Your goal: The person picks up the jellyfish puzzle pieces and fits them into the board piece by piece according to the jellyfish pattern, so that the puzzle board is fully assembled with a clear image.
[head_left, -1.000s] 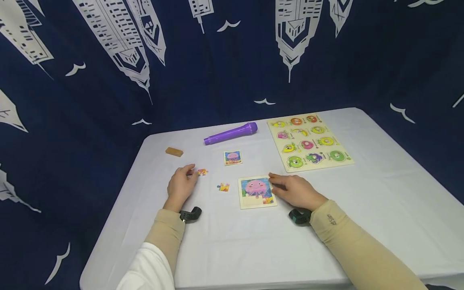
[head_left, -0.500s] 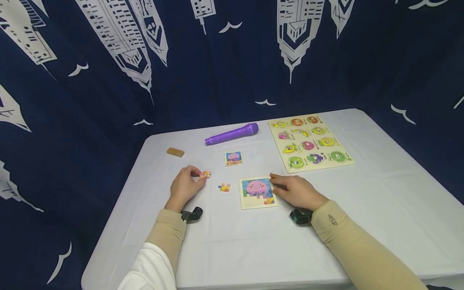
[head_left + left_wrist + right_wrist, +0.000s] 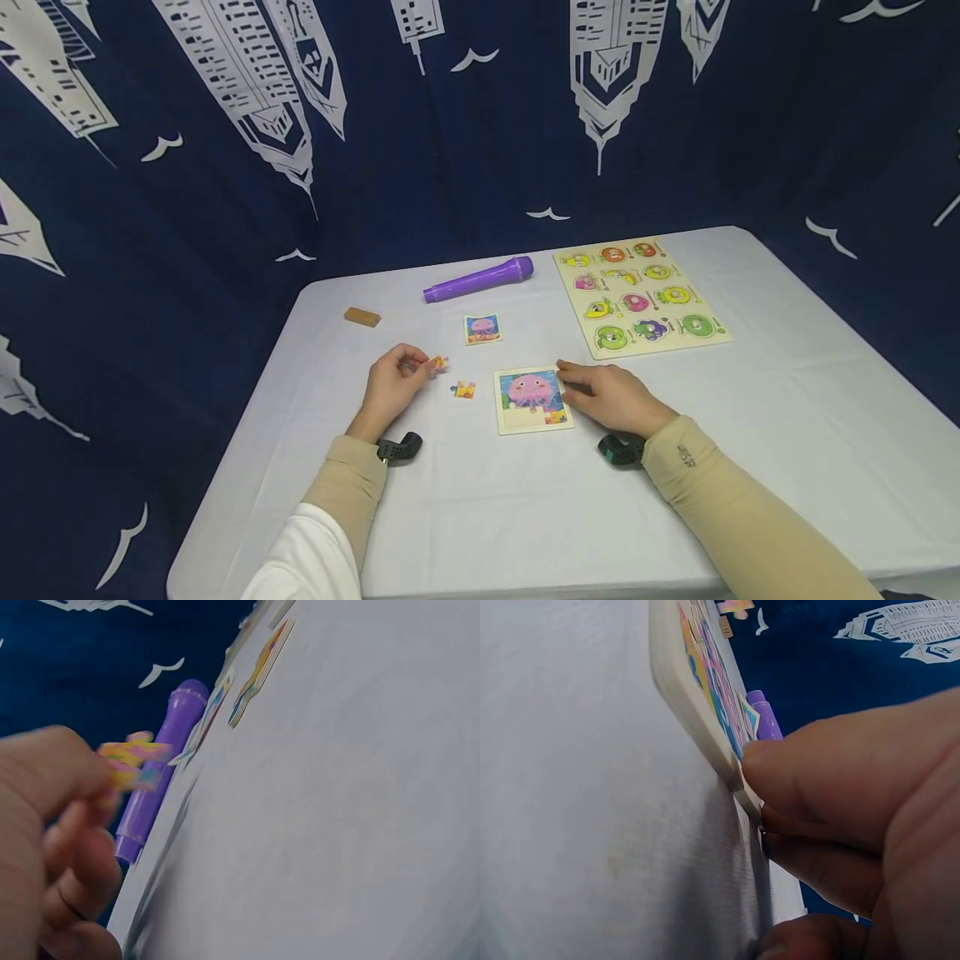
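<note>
My left hand (image 3: 390, 387) pinches a small jigsaw piece (image 3: 135, 761) between thumb and fingers, above the cloth; it is pink and yellow with a bit of blue. A second, mostly yellow jigsaw piece (image 3: 464, 390) lies flat just right of that hand. The square jellyfish puzzle board (image 3: 534, 392) lies in front, with bare wood showing at its lower left. Along the board's right edge my right hand (image 3: 615, 398) holds it with thumb and fingers; in the right wrist view the thumb (image 3: 802, 769) laps over the rim. Some of its fingers are partly hidden.
Behind the board lies a small jellyfish picture card (image 3: 482, 329). A purple toy microphone (image 3: 480, 279) lies farther back, with a fruit puzzle board (image 3: 642, 297) to its right. A brown block (image 3: 362, 317) sits at the left. White cloth covers the table (image 3: 465, 517).
My left hand has picked up the pink and yellow jigsaw piece and carried it a little to the right. The right hand and the jellyfish puzzle board stay in place.
</note>
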`<state>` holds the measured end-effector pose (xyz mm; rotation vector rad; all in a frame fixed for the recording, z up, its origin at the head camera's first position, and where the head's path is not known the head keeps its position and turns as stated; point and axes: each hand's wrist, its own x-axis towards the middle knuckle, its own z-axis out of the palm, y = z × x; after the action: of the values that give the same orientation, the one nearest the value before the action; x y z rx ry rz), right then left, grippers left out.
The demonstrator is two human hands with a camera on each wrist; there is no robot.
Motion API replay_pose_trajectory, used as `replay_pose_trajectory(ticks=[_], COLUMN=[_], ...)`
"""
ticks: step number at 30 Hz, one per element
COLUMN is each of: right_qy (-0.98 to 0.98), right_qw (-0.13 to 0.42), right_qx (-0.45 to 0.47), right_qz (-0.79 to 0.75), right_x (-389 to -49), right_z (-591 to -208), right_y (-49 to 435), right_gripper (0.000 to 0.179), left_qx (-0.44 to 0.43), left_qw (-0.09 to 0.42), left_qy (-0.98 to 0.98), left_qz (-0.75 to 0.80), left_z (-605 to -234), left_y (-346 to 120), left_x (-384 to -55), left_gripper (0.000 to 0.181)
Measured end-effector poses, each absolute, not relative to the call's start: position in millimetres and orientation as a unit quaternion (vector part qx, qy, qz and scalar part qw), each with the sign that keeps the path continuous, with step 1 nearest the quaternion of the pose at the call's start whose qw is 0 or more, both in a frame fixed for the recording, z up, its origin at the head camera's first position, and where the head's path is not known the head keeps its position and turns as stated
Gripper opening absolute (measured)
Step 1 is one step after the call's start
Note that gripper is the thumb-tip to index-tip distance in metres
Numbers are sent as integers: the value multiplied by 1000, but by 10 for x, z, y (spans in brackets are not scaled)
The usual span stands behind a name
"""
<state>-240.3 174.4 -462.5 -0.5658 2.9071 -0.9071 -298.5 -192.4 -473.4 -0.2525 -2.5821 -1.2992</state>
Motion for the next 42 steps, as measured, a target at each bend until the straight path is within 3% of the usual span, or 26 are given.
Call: replay_pose_trajectory(ticks=[6,14,23,31,37,42], right_qy=[940,938,937,937,938,939], right_qw=[21,16,20,23,16,7], right_qx=[-183,-186,-186,-186,-191,-194], right_qz=[-288,-293,-296,-295,-288,-283], right_x=[-2404,-2385,-2378,-2382,-2387,-2395], right_z=[-4626,-4602,-4594,-4610,-4628,-4628], right_y=[1741,1732,1733,1741,1740,1743], right_gripper=[46,46,46,46,45,44], left_qx=[-160,-169,-211,-214,-210,-232], left_qw=[117,76,15,-38,4,-6], left_qy=[-835,-818,-809,-786,-823,-819], left_qz=[-513,-545,-549,-578,-528,-525], left_z=[-4750,-4712,-4643,-4604,-4616,-4665], left_y=[-1869,-1795,-1635,-1361,-1142,-995], left_x=[-2970,-2902,-2789,-2602,-2445,-2394], left_gripper=[32,23,38,13,10,12])
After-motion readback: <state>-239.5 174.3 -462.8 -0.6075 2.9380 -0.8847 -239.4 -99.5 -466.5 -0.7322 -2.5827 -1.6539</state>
